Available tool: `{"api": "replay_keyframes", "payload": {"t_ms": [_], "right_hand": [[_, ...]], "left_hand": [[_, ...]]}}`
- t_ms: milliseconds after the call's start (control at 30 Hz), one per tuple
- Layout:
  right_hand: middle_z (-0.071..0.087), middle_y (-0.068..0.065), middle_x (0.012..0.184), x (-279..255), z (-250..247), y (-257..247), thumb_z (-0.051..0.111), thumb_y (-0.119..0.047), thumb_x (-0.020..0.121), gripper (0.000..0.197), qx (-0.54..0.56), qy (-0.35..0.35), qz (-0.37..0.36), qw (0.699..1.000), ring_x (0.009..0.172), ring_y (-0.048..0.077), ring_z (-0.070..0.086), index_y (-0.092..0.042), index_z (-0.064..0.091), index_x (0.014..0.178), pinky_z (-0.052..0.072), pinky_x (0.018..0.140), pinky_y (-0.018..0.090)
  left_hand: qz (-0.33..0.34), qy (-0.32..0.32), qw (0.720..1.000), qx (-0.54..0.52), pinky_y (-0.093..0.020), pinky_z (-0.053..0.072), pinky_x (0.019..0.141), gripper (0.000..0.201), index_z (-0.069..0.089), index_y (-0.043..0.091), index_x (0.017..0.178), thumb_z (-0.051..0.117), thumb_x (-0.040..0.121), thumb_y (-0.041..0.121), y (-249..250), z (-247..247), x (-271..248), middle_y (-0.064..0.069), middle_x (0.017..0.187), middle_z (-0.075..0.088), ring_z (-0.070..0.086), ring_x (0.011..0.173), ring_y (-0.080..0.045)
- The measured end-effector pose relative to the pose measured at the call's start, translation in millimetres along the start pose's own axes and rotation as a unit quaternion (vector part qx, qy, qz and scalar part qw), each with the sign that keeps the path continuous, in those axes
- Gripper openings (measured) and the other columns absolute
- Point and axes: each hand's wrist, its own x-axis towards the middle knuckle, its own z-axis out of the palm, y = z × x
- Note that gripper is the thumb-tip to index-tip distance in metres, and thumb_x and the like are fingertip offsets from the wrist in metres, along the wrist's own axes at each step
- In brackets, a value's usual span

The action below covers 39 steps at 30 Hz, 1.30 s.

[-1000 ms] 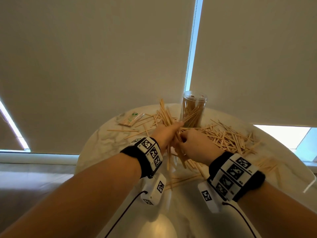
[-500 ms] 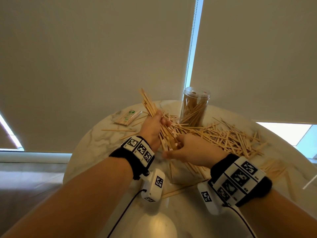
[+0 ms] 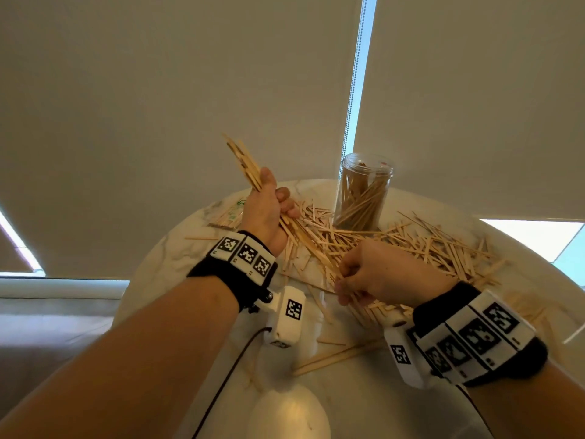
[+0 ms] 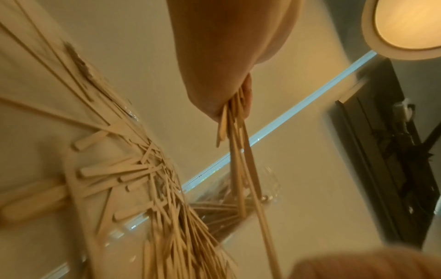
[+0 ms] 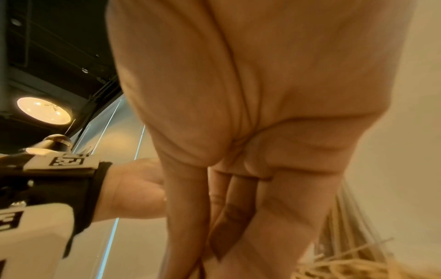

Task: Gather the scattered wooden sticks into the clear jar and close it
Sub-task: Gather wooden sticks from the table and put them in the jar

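Observation:
The clear jar (image 3: 364, 191) stands open at the back of the round marble table (image 3: 177, 258), partly filled with wooden sticks. Scattered sticks (image 3: 421, 248) lie heaped in front of it and to its right. My left hand (image 3: 269, 207) is raised left of the jar and grips a bundle of sticks (image 3: 243, 160) that juts out above and below the fist. The left wrist view shows that bundle (image 4: 238, 151) hanging from the left hand (image 4: 224, 90). My right hand (image 3: 364, 277) is low on the pile, fingers curled down onto sticks. In the right wrist view its fingers (image 5: 238, 198) pinch a stick (image 5: 229, 228).
A small packet with green print (image 3: 232, 212) lies at the table's far left. A few loose sticks (image 3: 335, 356) lie near the front, between my wrists. Closed blinds hang just behind the table. No lid is in view.
My left hand has lifted the bundle up and to the left, away from the right hand. The right hand has left the bundle and dropped onto the pile.

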Motion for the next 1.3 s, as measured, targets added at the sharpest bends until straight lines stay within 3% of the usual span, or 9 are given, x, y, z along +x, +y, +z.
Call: {"api": "replay_keyframes", "payload": {"t_ms": [167, 333, 500, 600, 733, 833, 1000, 1133, 1300], "right_hand": [[0.077, 0.001, 0.077, -8, -29, 4, 0.075, -0.023, 0.088, 0.01, 0.061, 0.052, 0.009, 0.997, 0.074, 0.015, 0.075, -0.014, 0.077, 0.087, 0.063, 0.077, 0.033], [0.073, 0.009, 0.071, 5, -37, -14, 0.081, -0.012, 0.081, 0.02, 0.236, 0.184, -0.095, 0.949, 0.064, 0.02, 0.074, -0.002, 0.066, 0.091, 0.063, 0.061, 0.035], [0.072, 0.005, 0.07, 23, -31, -13, 0.074, -0.013, 0.087, 0.018, 0.191, 0.272, -0.123, 0.935, 0.065, 0.016, 0.074, -0.008, 0.062, 0.075, 0.064, 0.064, 0.039], [0.071, -0.001, 0.067, 24, -30, -7, 0.07, -0.021, 0.087, 0.015, 0.115, 0.277, -0.123, 0.946, 0.063, 0.012, 0.07, -0.019, 0.066, 0.073, 0.062, 0.067, 0.04], [0.071, -0.009, 0.072, 12, -35, -5, 0.066, -0.044, 0.091, 0.019, 0.029, 0.22, -0.113, 0.969, 0.068, 0.009, 0.066, -0.031, 0.077, 0.082, 0.059, 0.074, 0.038], [0.072, -0.007, 0.084, 3, -53, 0, 0.058, -0.048, 0.095, 0.026, 0.093, 0.264, -0.106, 0.954, 0.077, 0.01, 0.068, -0.026, 0.072, 0.093, 0.059, 0.081, 0.04], [0.054, -0.027, 0.12, -17, -79, -4, 0.041, -0.054, 0.101, 0.043, 0.177, 0.428, -0.146, 0.874, 0.109, -0.009, 0.052, -0.033, 0.048, 0.138, 0.038, 0.086, 0.013], [0.072, -0.015, 0.102, -16, -78, -5, 0.038, -0.044, 0.105, 0.038, 0.078, 0.284, -0.136, 0.946, 0.096, 0.002, 0.063, -0.03, 0.072, 0.104, 0.046, 0.08, 0.022], [0.073, -0.006, 0.099, -12, -75, -3, 0.034, -0.049, 0.104, 0.047, 0.091, 0.263, -0.137, 0.951, 0.098, 0.011, 0.065, -0.023, 0.073, 0.1, 0.049, 0.082, 0.027]], "left_hand": [[-0.005, -0.016, 0.997, 0.076, -0.021, 0.031, 0.04, 0.029, 0.044, 0.019, 0.089, 0.048, 0.1, 0.045, -2, -5, -1, 0.005, 0.058, 0.038, 0.029, 0.044, -0.007], [-0.017, -0.105, 0.968, 0.227, -0.026, 0.046, 0.047, 0.037, 0.063, 0.009, 0.104, 0.047, 0.102, 0.042, -33, 21, -29, -0.008, 0.087, 0.069, 0.059, 0.059, -0.012], [-0.037, -0.164, 0.967, 0.19, -0.038, 0.057, 0.065, 0.066, 0.066, 0.005, 0.111, 0.038, 0.096, 0.063, -39, 37, -34, -0.02, 0.099, 0.071, 0.071, 0.084, -0.027], [-0.011, -0.171, 0.961, 0.216, -0.033, 0.057, 0.063, 0.046, 0.065, 0.003, 0.11, 0.049, 0.1, 0.045, -43, 33, -31, -0.013, 0.092, 0.07, 0.07, 0.08, -0.023], [-0.034, -0.123, 0.965, 0.231, -0.031, 0.055, 0.062, 0.029, 0.06, 0.01, 0.104, 0.049, 0.102, 0.037, -39, 24, -20, -0.006, 0.074, 0.061, 0.061, 0.062, -0.015], [-0.061, -0.175, 0.955, 0.233, -0.038, 0.056, 0.069, 0.027, 0.056, 0.016, 0.1, 0.056, 0.097, 0.043, -39, 19, -21, 0.003, 0.062, 0.047, 0.049, 0.052, -0.01], [-0.03, -0.314, 0.86, 0.402, -0.025, 0.043, 0.05, 0.031, 0.06, 0.019, 0.096, 0.056, 0.095, 0.05, -45, 28, -43, 0.009, 0.06, 0.044, 0.041, 0.052, -0.008], [0.0, -0.376, 0.783, 0.495, -0.032, 0.049, 0.055, 0.033, 0.054, 0.018, 0.083, 0.059, 0.095, 0.049, -48, 34, -55, 0.004, 0.063, 0.048, 0.045, 0.053, -0.013], [0.009, -0.382, 0.792, 0.476, -0.041, 0.055, 0.062, 0.032, 0.055, 0.011, 0.086, 0.06, 0.096, 0.041, -46, 34, -54, 0.005, 0.058, 0.045, 0.046, 0.051, -0.012]]}}
